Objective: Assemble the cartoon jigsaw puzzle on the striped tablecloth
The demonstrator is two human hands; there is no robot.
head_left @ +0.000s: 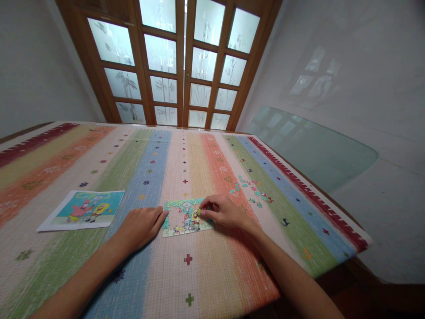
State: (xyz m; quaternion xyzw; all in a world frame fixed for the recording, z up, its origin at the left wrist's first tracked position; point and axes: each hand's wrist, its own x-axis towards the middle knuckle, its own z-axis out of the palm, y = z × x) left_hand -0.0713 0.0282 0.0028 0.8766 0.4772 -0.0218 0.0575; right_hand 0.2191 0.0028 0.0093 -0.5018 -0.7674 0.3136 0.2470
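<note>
A partly assembled jigsaw puzzle [187,226] with cartoon figures lies flat on the striped tablecloth, with gaps inside its border where the cloth shows through. My left hand [144,225] rests at its left edge, fingers pressed together and the tips against the border. Over the right part of the puzzle, my right hand [226,212] is closed in a pinch of thumb and forefinger on a small puzzle piece, mostly hidden by the fingertips. The hand also covers part of the puzzle's right side.
Loose puzzle pieces [255,193] are scattered to the right, beyond my right hand. A printed reference picture [89,210] on white paper lies at the left. The striped tablecloth [172,274] covers the table, whose right edge runs near a wall. Glazed wooden doors [184,66] stand behind.
</note>
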